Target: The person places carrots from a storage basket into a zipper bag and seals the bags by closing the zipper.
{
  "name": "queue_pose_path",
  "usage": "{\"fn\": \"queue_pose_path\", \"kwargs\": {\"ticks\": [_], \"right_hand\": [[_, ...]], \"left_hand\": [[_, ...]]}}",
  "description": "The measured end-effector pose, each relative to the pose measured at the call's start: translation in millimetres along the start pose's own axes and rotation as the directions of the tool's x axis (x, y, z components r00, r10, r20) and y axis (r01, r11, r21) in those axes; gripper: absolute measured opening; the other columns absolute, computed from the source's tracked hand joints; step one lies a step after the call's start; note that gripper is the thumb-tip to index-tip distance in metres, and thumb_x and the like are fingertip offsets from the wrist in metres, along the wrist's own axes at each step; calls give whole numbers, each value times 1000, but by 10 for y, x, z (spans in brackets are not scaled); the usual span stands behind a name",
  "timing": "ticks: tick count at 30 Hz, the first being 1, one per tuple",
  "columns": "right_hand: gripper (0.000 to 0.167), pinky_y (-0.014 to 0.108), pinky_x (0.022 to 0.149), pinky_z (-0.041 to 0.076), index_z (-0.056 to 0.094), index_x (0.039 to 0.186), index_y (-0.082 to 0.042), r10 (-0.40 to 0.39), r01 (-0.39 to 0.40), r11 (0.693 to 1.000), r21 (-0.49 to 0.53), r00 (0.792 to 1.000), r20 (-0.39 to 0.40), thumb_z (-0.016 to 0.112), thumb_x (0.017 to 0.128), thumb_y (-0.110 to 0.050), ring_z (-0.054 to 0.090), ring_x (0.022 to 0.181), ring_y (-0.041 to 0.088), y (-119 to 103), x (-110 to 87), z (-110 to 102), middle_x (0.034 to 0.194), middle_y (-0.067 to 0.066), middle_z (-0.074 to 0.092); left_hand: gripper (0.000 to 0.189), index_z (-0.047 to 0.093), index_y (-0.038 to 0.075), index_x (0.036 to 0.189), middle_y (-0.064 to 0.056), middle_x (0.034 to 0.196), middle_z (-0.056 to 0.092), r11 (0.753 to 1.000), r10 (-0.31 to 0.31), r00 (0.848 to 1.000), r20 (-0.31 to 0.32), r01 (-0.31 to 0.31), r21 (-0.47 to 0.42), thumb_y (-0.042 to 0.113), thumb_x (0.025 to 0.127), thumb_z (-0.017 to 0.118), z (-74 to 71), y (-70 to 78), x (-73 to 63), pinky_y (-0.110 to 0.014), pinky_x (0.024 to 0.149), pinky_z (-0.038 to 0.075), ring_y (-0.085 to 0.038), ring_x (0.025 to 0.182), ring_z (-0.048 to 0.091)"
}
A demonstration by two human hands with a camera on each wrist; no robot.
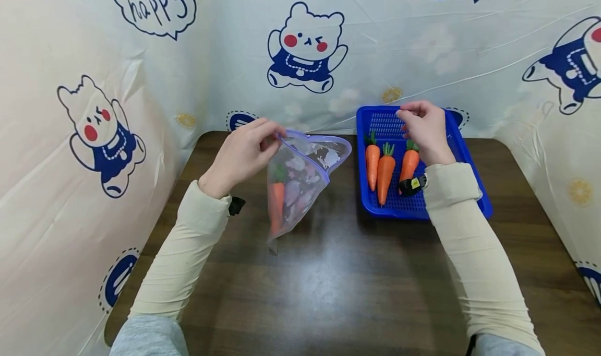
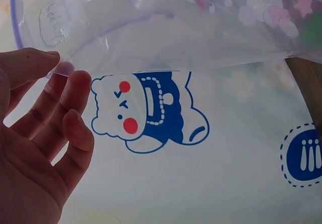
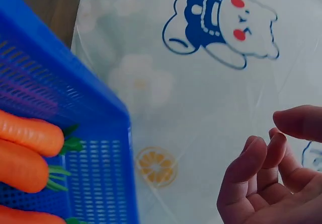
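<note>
My left hand (image 1: 246, 152) pinches the purple-edged mouth of a clear plastic bag (image 1: 305, 191) printed with cartoon figures. The bag hangs with its mouth parted, and one carrot (image 1: 277, 204) with a green top shows through its side. In the left wrist view, thumb and fingers meet on the bag's (image 2: 131, 43) edge. Over the back of a blue basket (image 1: 375, 210) hovers my right hand (image 1: 429, 134), fingers loosely bent and holding nothing. Inside the basket lie three carrots: a left one (image 1: 372, 163), a middle one (image 1: 386, 176) and a right one (image 1: 410, 160), partly hidden by the wrist.
A dark wooden table (image 1: 319, 293) lies under both arms. Pale cloth (image 1: 225, 48) with printed bears and words surrounds the table at the back and sides. The basket's raised rim (image 3: 100, 83) stands close to the back cloth.
</note>
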State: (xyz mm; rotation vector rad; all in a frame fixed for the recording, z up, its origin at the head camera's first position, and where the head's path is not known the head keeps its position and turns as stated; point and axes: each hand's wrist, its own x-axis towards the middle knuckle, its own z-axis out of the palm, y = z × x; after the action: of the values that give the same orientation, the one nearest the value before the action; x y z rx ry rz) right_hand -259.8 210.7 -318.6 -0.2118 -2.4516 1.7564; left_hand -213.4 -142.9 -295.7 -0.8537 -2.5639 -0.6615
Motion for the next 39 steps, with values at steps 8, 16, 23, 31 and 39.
{"fn": "queue_pose_path", "kwargs": {"ticks": [8, 16, 23, 31, 39], "right_hand": [[27, 17, 61, 48, 58, 112, -14, 86, -84, 987, -134, 996, 5, 56, 96, -35, 53, 71, 3, 205, 121, -117, 97, -6, 53], [34, 21, 62, 48, 59, 118, -6, 76, -81, 959, -272, 997, -28, 53, 96, -32, 54, 70, 5, 399, 196, -132, 102, 1, 57], [41, 46, 84, 48, 57, 124, 2, 86, -63, 900, -432, 996, 32, 48, 98, -28, 55, 100, 33, 573, 259, -129, 124, 23, 56], [60, 58, 99, 42, 33, 142, 11, 268, -21, 771, -637, 917, 294, 46, 99, -28, 45, 122, 50, 760, 407, -182, 142, 36, 37], [61, 61, 107, 33, 21, 146, 13, 295, 64, 726, -684, 870, 395, 40, 97, -18, 33, 132, 53, 960, 544, -162, 146, 39, 26]], "left_hand": [[12, 67, 8, 100, -4, 93, 66, 1000, -4, 1000, 2, 4, -6, 5, 90, 61, -8, -18, -20, -29, 64, 47, -16, 71, 56], [12, 67, 8, 101, -4, 95, 67, 1000, -22, 1000, 12, 22, -14, 5, 90, 61, -16, -24, -41, -29, 65, 48, -16, 72, 57], [13, 68, 8, 99, -4, 94, 67, 1000, -7, 1000, 0, 7, -11, 4, 90, 60, -21, -37, -52, -29, 64, 47, -15, 71, 56], [11, 67, 8, 99, -4, 93, 67, 1000, 0, 1000, 1, 0, -14, 5, 90, 61, -20, -44, -49, -28, 64, 49, -15, 71, 58], [10, 67, 8, 98, -4, 93, 67, 1000, -4, 1000, 3, 4, -12, 6, 90, 62, -36, -32, -26, -29, 65, 49, -15, 72, 58]]}}
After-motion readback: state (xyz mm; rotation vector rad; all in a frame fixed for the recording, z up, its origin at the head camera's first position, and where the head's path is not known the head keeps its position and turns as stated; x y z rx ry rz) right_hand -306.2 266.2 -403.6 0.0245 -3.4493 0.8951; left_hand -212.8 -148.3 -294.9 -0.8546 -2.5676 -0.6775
